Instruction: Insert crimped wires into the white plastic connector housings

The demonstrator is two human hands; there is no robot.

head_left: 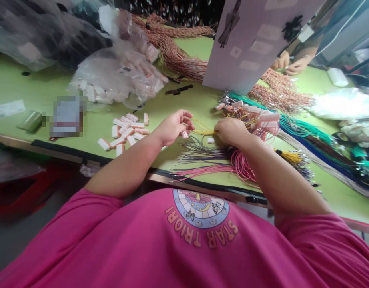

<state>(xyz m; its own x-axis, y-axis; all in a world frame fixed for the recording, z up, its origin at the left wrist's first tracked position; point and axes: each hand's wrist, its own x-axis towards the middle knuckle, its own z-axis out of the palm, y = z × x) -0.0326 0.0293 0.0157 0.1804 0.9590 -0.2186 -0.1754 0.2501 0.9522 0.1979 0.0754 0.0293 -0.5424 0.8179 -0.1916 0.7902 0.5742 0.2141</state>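
My left hand [174,127] is over the green table with its fingers curled round a small white-and-orange connector housing [184,134]. My right hand [231,131] pinches a bunch of thin yellow wires [204,132], which stretch across toward my left fingers. Whether a wire end sits in the housing is too small to tell. Just below the hands lie purple-grey wires [199,151] and pink wires [242,165]. A loose white piece [211,140] rests beside my right fingertips. Left of my left hand is a scattered pile of white-and-orange housings [127,130].
Clear plastic bags [112,74] of parts stand at the back left, near a dark knife-like tool [179,90]. A white panel [235,44] rises behind my right hand. Wired housings [266,119] and green wires [310,130] lie rightward. Another person's hands [292,65] work beyond the panel.
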